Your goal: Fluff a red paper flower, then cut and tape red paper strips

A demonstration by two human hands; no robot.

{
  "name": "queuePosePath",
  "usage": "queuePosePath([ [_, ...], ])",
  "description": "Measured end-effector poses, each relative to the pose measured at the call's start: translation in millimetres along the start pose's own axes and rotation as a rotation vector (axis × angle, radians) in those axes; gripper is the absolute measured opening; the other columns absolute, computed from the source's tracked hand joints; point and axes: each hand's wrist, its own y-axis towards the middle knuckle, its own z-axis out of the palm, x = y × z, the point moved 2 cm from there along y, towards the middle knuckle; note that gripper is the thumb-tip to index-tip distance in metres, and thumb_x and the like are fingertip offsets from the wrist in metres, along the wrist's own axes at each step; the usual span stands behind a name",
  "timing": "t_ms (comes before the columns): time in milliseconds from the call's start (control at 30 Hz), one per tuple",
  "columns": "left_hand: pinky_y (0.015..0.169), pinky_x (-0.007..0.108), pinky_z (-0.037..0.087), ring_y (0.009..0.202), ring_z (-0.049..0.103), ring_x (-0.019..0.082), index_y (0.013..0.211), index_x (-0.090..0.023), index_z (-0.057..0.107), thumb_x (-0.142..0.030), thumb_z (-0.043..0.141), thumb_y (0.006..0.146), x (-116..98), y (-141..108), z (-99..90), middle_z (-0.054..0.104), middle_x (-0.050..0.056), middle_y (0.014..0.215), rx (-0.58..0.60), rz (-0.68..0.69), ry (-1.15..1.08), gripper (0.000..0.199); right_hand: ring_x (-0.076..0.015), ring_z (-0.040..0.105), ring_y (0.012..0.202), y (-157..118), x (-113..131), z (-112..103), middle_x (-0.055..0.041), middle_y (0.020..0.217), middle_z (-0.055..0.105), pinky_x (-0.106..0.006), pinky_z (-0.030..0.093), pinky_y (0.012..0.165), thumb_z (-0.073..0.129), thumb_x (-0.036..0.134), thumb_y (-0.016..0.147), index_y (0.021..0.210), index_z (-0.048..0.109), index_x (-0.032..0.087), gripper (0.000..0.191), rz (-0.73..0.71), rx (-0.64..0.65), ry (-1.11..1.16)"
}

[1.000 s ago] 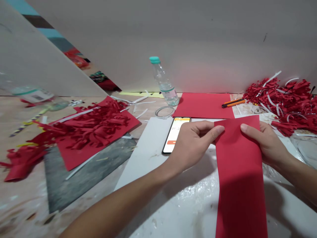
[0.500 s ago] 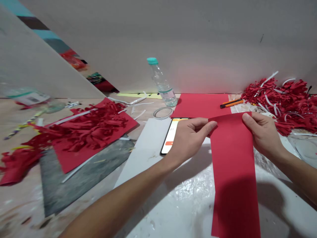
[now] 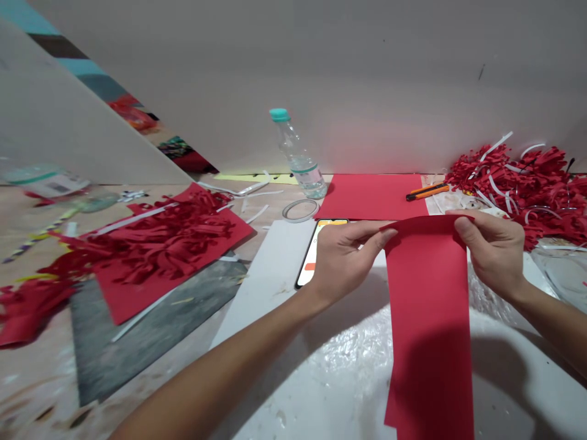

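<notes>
A long strip of red paper (image 3: 428, 305) runs toward me over the white board (image 3: 316, 360); it looks folded, with a second layer peeking out along its lower left side. My left hand (image 3: 346, 260) pinches the far left corner between thumb and fingers. At the far right corner, my right hand (image 3: 493, 250) grips the paper with its thumb on top. The far edge bows slightly upward between the two hands. Partly behind my left hand lies a lit phone (image 3: 308, 260) on the board.
Behind the hands are a flat red sheet (image 3: 373, 195), an orange cutter knife (image 3: 428, 192), a tape roll (image 3: 300, 210) and a water bottle (image 3: 302, 162). Fringed red paper is heaped at right (image 3: 541, 189) and left (image 3: 169, 238), the left heap above a grey mat (image 3: 151, 342).
The paper's far edge has bent into a gentle curve, and its near end has swung slightly left. My right hand has shifted a little right. Both hands keep their hold.
</notes>
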Motion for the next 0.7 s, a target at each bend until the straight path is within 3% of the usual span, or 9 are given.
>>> queuePosePath([
  [100,0.054,0.02,0.056,0.057,0.07,0.014,0.074,-0.02,0.081,-0.02,0.069,0.079,-1.8,0.1,0.4,0.077,0.001,0.068,0.01,0.04,-0.017,0.013,-0.0124,0.054,0.058,-1.0,0.1,-1.5,0.0005,0.065,0.063,-0.027,0.045,0.057,0.065,0.043,0.091,0.09,0.079,0.025,0.023,-0.019,0.018,0.031],
  [267,0.051,0.02,0.053,0.054,0.068,0.014,0.07,-0.019,0.079,-0.019,0.068,0.078,-5.7,0.0,1.1,0.076,0.002,0.065,0.018,0.018,-0.02,0.014,-0.0114,0.042,0.053,-1.3,0.5,-1.2,0.0021,0.057,0.048,-0.027,0.038,0.053,0.057,0.047,0.095,0.066,0.065,0.021,0.04,-0.002,0.047,0.091],
  [467,0.048,0.019,0.045,0.049,0.057,0.01,0.058,-0.017,0.071,-0.023,0.065,0.079,-8.4,-0.2,0.3,0.067,0.0,0.053,0.06,-0.069,-0.005,0.022,-0.0132,0.047,0.059,-1.1,5.0,-1.0,0.0004,0.066,0.054,-0.028,0.039,0.056,0.055,0.046,0.096,0.082,0.069,0.022,0.032,-0.014,0.02,0.025],
  [700,0.05,0.021,0.04,0.051,0.048,0.008,0.054,-0.017,0.062,-0.027,0.065,0.081,-7.2,-0.4,0.6,0.057,-0.002,0.051,0.104,-0.177,-0.084,0.028,-0.0109,0.039,0.054,1.4,9.1,-0.5,0.0029,0.057,0.044,-0.026,0.033,0.052,0.052,0.05,0.097,0.06,0.05,0.02,0.048,-0.021,0.0,-0.043],
])
